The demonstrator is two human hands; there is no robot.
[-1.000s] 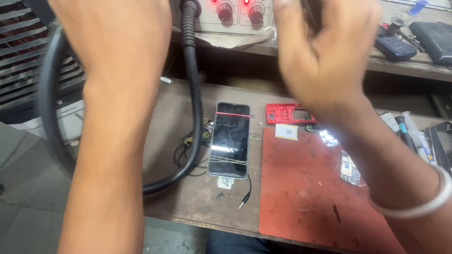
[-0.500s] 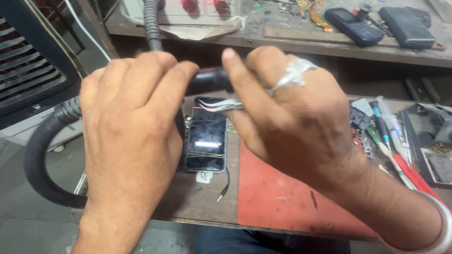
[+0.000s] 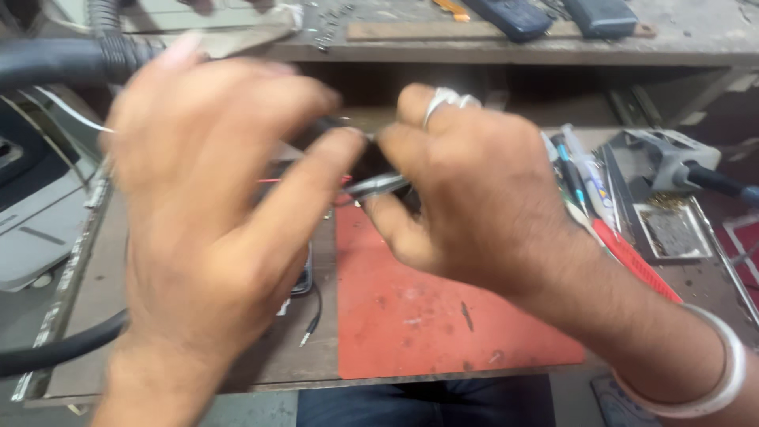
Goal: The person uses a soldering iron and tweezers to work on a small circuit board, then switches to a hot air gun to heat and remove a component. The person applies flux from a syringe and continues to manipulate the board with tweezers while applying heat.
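Observation:
My left hand [image 3: 221,229] and my right hand [image 3: 474,190] meet close to the camera, both blurred. Between them is the dark end piece [image 3: 371,158] of a thick black hose [image 3: 63,63]; my left fingers and thumb close on it. My right hand, with a ring on one finger and a pale bangle [image 3: 711,372] at the wrist, pinches a thin shiny metal tool [image 3: 379,186] against that end piece. Below them lies a red work mat [image 3: 443,316]. A phone [image 3: 304,277] beside the mat is almost wholly hidden by my left hand.
A short thin cable [image 3: 312,320] lies left of the mat. Pens and hand tools [image 3: 585,174], a grey tool [image 3: 672,158] and a small tray [image 3: 672,229] crowd the right. A raised shelf [image 3: 696,47] behind carries dark devices [image 3: 514,16]. The hose loops round the bench's left edge [image 3: 55,352].
Both hands have come down from the back shelf toward the mat and drawn together. The view has tilted down, and the hands now cover the phone.

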